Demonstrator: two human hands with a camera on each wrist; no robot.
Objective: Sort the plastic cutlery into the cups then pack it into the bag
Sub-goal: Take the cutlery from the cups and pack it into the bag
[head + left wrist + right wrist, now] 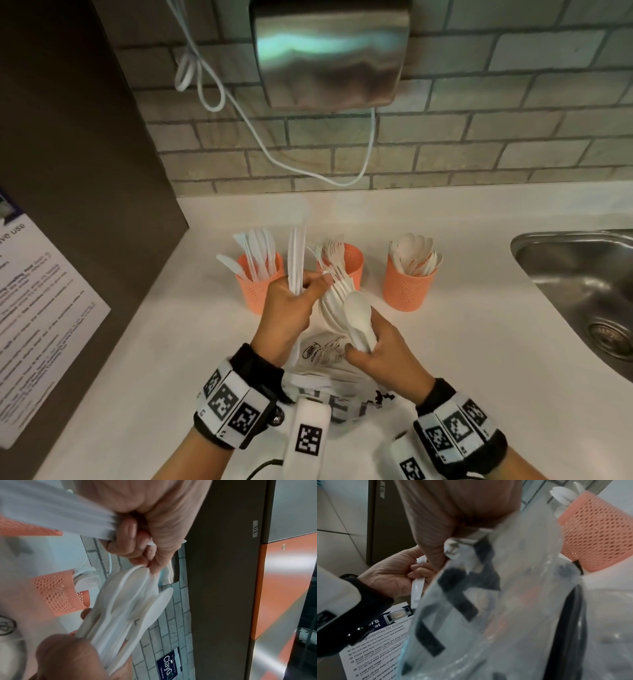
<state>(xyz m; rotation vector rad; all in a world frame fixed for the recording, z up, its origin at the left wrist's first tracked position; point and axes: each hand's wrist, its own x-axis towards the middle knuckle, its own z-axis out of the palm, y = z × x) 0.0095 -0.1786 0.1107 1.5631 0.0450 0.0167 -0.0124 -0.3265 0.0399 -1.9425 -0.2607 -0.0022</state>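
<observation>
Three orange perforated cups stand in a row on the white counter: knives in the left cup (257,291), forks in the middle cup (352,262), spoons in the right cup (407,289). My left hand (308,284) grips an upright bundle of white knives (296,253), and its thumb and forefinger touch the tips of a second bundle. My right hand (363,342) holds that mixed bundle of spoons and forks (354,310) by the handles. A clear printed plastic bag (325,356) lies under both hands. The right wrist view is mostly filled by the bag (505,615).
A steel sink (579,270) is sunk into the counter at the right. A steel dispenser (329,51) and a looped white cable (239,113) hang on the brick wall. A dark cabinet side with a printed notice (41,325) bounds the left.
</observation>
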